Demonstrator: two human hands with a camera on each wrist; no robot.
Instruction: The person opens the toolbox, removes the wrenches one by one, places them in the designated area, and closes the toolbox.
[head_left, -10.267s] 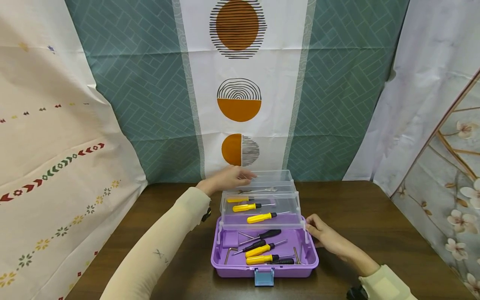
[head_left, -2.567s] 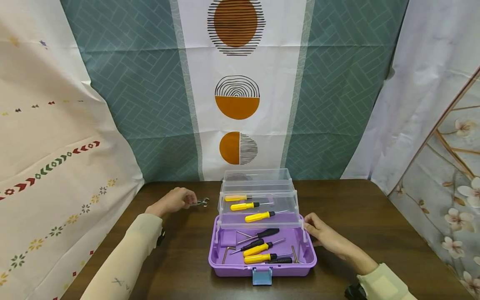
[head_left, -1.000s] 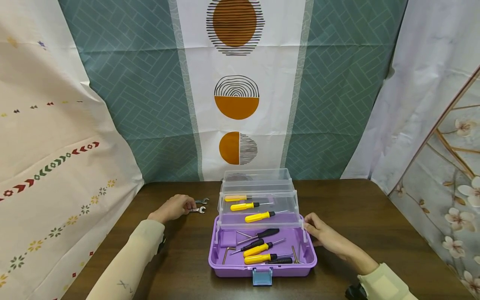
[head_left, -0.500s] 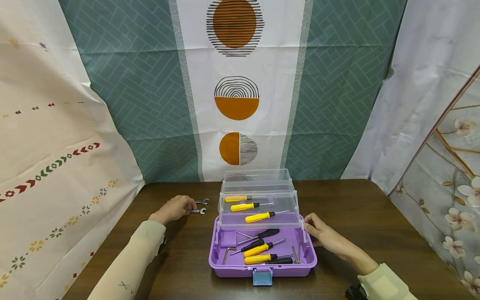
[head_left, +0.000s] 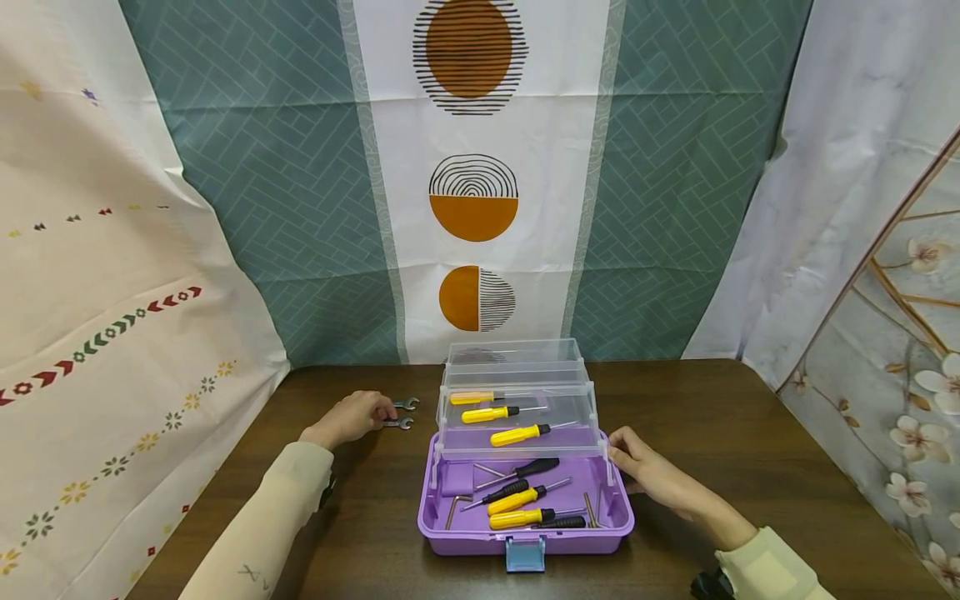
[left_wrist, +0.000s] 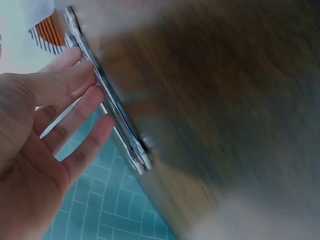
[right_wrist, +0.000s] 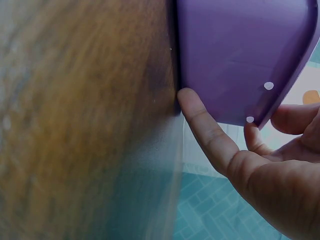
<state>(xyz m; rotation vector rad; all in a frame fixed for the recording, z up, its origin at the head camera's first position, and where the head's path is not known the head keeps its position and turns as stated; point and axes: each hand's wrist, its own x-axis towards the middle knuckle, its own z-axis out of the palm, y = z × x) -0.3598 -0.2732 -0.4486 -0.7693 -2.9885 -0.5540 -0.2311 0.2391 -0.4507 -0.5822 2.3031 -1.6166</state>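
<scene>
Two small metal wrenches [head_left: 398, 423] lie side by side on the brown table [head_left: 750, 450], left of an unfolded purple toolbox [head_left: 465, 533]. My left hand [head_left: 351, 417] lies beside them. In the left wrist view its straight fingers [left_wrist: 75, 90] touch the wrenches [left_wrist: 117, 120]. My right hand [head_left: 633, 462] holds the toolbox's right side. In the right wrist view the thumb [right_wrist: 200, 122] presses the purple wall [right_wrist: 240, 50] and the fingers curl round the corner. The clear upper trays [head_left: 577, 408] hold yellow screwdrivers [head_left: 491, 413].
The purple base holds black and yellow screwdrivers [head_left: 517, 500] and hex keys [head_left: 453, 508]. A blue latch [head_left: 525, 554] hangs at its front. Patterned curtains [head_left: 300, 208] hang close behind and on both sides of the table.
My left hand took the wrenches from the top tray and laid them on the table to the left. Over the last second it barely moved. The right hand stayed put.
</scene>
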